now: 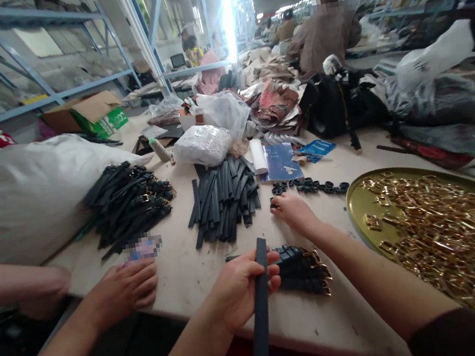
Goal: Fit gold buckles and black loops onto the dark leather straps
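Holding a black strap (pixel 260 320) over the desk (pixel 181 278) edge, the left hand (pixel 238 290) has its grip closed; the right hand (pixel 294 212) pinches a small dark piece (pixel 274 204) near black loops (pixel 311 185).

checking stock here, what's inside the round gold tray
Inside the tray lies a heap of small gold-coloured metal pieces; whatever lies deeper, and the floor beneath, is covered.

Strap (pixel 260 314), loops (pixel 309 185) black; buckles (pixel 448 240) gold; tray (pixel 359 206) olive-gold.
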{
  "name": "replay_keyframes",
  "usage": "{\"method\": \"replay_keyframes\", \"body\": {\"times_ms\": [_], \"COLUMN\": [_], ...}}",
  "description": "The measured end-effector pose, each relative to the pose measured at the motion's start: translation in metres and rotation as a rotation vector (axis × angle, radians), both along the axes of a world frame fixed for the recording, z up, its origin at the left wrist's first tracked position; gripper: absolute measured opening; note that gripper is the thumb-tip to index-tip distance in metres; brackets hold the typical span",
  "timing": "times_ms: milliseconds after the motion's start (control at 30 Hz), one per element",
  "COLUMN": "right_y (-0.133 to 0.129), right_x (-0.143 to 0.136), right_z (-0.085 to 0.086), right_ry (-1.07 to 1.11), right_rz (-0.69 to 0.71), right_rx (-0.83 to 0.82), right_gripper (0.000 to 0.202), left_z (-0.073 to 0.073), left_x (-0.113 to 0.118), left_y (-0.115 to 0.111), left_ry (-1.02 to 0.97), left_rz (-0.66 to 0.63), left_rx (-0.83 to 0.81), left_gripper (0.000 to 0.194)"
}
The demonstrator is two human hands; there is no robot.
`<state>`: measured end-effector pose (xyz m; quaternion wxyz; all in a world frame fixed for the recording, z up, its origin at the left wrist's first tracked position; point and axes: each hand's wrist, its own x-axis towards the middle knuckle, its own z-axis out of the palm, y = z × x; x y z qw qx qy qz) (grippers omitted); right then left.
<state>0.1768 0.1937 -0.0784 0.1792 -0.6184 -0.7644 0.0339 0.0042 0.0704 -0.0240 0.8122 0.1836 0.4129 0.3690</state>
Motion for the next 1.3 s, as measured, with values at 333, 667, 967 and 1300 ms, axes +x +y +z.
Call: {"method": "replay_keyframes", "body": {"times_ms": [333,667,967,1300], "right_y": [-0.004,-0.118,-0.169,-0.202], "right_x": [0.013,-0.020,-0.022,-0.026], "right_z": [0.012,0.045,0.025,0.016], "right_ry": [0.267,1.345,1.663,1.621], "right_rz": [0.013,-0.006,-0.056,-0.078], "right_rx": [-0.122,-0.466,-0.471,-0.282], "right_gripper": [0.020,0.023,0.026,0.025], "left_z": [-0.021,-0.010,-0.011,-0.013], "left_x": [-0.005,0.006,0.008,0.010], "left_y": [0.027,-0.013,-0.049,-0.074], "left_ry": [-0.058,0.515,0.955,1.090], "left_rz": [-0.057,-0.208,-0.220,-0.314], "left_rx": [-0.064,0.647,0.922,1.035], "left_gripper": [0.032,0.026,0.027,0.030]}}
